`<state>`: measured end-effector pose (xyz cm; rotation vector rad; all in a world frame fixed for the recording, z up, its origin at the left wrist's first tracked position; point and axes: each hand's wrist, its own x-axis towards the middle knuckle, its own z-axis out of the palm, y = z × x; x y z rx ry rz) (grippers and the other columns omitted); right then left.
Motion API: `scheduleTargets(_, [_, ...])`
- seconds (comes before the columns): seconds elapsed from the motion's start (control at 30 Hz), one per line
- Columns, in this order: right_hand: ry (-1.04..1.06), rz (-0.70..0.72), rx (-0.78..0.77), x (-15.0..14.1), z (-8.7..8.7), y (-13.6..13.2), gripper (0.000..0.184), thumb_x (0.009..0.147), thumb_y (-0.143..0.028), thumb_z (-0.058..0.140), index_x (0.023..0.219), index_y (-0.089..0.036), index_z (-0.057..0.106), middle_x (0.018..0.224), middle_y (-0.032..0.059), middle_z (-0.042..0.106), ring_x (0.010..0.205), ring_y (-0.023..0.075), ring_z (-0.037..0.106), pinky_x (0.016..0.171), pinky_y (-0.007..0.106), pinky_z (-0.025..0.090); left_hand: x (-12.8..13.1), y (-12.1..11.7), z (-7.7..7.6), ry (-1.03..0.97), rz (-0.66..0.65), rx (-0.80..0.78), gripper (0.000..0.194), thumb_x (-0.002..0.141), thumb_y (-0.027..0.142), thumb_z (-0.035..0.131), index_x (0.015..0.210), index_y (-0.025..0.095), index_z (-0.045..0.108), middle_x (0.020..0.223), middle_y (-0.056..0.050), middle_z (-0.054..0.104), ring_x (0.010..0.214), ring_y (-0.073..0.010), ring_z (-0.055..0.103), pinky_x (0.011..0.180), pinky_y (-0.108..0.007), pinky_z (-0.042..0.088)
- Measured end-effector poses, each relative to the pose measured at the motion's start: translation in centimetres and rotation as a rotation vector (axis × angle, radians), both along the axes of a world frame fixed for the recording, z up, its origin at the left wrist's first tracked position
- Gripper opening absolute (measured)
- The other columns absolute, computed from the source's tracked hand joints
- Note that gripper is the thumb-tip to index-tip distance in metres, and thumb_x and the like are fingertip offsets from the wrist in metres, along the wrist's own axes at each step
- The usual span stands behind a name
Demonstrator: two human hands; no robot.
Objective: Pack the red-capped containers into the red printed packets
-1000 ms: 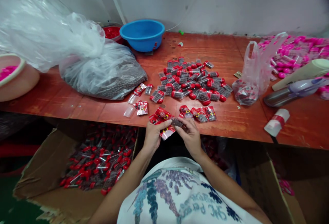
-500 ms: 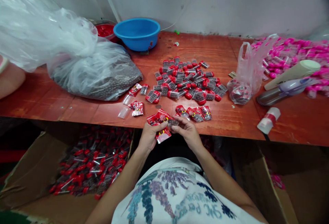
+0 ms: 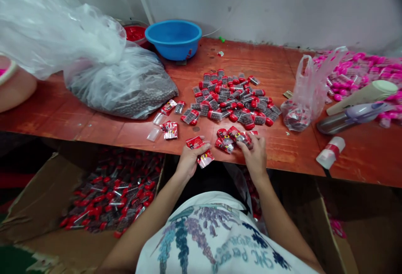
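At the table's front edge my left hand (image 3: 187, 160) is closed on a few red printed packets (image 3: 204, 159), its thumb lying over them. To its right, my right hand (image 3: 256, 156) pinches a red packet with dark contents (image 3: 238, 135) over a small group of similar packets (image 3: 223, 142). My right fingers partly hide that group. Behind both hands lies a heap of small clear containers with red caps (image 3: 234, 98), filled with dark beads. Left of the heap are a few red packets (image 3: 171, 130) and empty clear sleeves (image 3: 153, 134).
A clear bag of dark beads (image 3: 125, 85) and a blue basin (image 3: 173, 39) stand at the back left. Rightward are a small plastic bag (image 3: 297, 115), a bottle (image 3: 342, 119), a white roll (image 3: 331, 152) and pink-capped containers (image 3: 354, 73). Below sits a cardboard box (image 3: 40, 190) of red-capped containers.
My right hand has moved right, away from my left hand, carrying a dark-filled packet to the group on the table. My left hand still holds red packets. The view has shifted slightly.
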<state>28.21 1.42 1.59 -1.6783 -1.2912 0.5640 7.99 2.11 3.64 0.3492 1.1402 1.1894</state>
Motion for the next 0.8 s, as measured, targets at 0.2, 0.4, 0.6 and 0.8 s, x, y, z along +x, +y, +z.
scheduleTargets(0.2, [0.295,0.441,-0.074,-6.5,0.4,-1.5,0.033,0.083,-0.034,0.059,0.115,-0.024,0.062,0.097,0.0045,0.065,0.077,0.0162,0.061,0.071,0.028,0.051,1.3,0.1,-0.2,-0.020,0.155,0.121,0.040,0.056,0.018,0.083,0.091,0.014,0.066,0.077,-0.004,0.072,0.067,-0.0155,0.067,0.065,-0.026,0.052])
scheduleTargets(0.4, [0.396,0.425,-0.102,-8.8,-0.1,0.5,0.029,0.087,-0.030,0.052,0.114,-0.024,0.059,0.096,0.0025,0.068,0.081,0.0168,0.063,0.071,0.027,0.051,0.2,-0.8,0.2,-0.127,0.117,0.114,0.023,0.061,0.016,0.079,0.081,0.012,0.069,0.079,-0.005,0.072,0.069,-0.0136,0.066,0.069,-0.025,0.052])
scheduleTargets(0.6, [0.011,0.521,-0.029,-9.4,0.7,1.5,0.013,0.088,-0.028,0.053,0.093,-0.022,0.063,0.086,0.0017,0.067,0.079,0.0169,0.062,0.071,0.027,0.045,-1.6,-0.7,-0.3,-0.121,0.217,0.110,0.023,0.058,0.016,0.080,0.078,0.012,0.070,0.077,-0.004,0.071,0.070,-0.0153,0.066,0.069,-0.027,0.052])
scheduleTargets(0.8, [-0.231,0.623,0.063,-10.6,1.3,3.1,0.018,0.092,-0.028,0.048,0.084,-0.022,0.062,0.084,0.0022,0.061,0.080,0.0161,0.058,0.069,0.025,0.043,-2.5,-0.1,-0.6,-0.163,0.301,0.085,0.026,0.054,0.015,0.082,0.077,0.012,0.070,0.076,-0.005,0.072,0.068,-0.0156,0.066,0.069,-0.028,0.054])
